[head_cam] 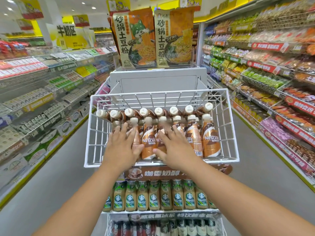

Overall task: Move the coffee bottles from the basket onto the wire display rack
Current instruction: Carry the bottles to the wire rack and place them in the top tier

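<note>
From the head camera, a white wire display rack [160, 99] stood at the end of a shop aisle, its top tier a deep wire tray; inside it the Nescafé coffee bottles [210, 138] were set in two rows, a back row lying tilted with cream caps toward the viewer and a front row standing upright with brown and copper labels facing out; the left part of the tray showed only bare wire. Both hands reached into the tray over its front rim; the left hand [121, 143] lay with fingers spread and nearly straight across the front bottles at the left end of the row, its thumb against a copper bottle; the right hand [173, 147] lay likewise flat and spread over the bottles near the middle, thumb out to the left; neither hand was curled round a bottle, though motion blur softened the fingertips. No basket could be made out in this view. Below the tray a brown banner [170, 173] with Chinese lettering ran across the rack; under it stood a row of Starbucks Frappuccino bottles [153, 195] with green labels; a darker row of bottles [170, 227] stood on the tier beneath. Above the tray two large noodle packets [153, 38] stood on the rack's top. Stocked shelves [272, 65] lined both sides of the aisle.
</note>
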`<action>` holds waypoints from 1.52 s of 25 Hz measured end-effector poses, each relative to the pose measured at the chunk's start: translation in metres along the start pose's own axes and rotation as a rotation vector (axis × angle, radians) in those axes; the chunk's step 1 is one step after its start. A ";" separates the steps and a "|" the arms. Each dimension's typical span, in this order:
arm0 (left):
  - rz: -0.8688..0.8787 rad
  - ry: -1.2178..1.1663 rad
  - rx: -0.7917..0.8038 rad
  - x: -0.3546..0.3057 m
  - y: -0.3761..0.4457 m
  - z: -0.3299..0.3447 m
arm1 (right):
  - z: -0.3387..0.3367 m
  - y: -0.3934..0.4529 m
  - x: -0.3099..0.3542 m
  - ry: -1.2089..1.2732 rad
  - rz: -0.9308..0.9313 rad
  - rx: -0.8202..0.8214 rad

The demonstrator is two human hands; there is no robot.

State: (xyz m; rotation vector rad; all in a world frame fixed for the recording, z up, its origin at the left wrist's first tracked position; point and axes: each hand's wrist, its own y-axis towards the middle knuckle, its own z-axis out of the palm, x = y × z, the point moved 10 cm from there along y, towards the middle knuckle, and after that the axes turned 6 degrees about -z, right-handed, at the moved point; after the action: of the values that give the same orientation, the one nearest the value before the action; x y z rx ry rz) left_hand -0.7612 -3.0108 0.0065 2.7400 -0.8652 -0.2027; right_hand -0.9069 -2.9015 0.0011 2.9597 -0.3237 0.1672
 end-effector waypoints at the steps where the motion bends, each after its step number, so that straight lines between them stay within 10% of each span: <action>1: -0.006 0.015 0.014 -0.004 -0.007 0.000 | 0.000 -0.005 -0.001 0.006 -0.005 0.001; 26: 0.330 -0.151 -0.011 -0.031 -0.208 -0.091 | -0.066 -0.254 0.113 -0.044 0.293 -0.118; 38: 0.799 -0.303 0.047 -0.260 -0.376 -0.120 | -0.101 -0.551 0.028 -0.141 0.786 -0.193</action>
State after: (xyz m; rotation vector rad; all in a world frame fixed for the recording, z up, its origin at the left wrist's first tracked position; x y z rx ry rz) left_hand -0.7428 -2.5394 0.0274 2.1996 -1.9647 -0.4334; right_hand -0.7660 -2.3590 0.0234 2.4943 -1.4121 0.0106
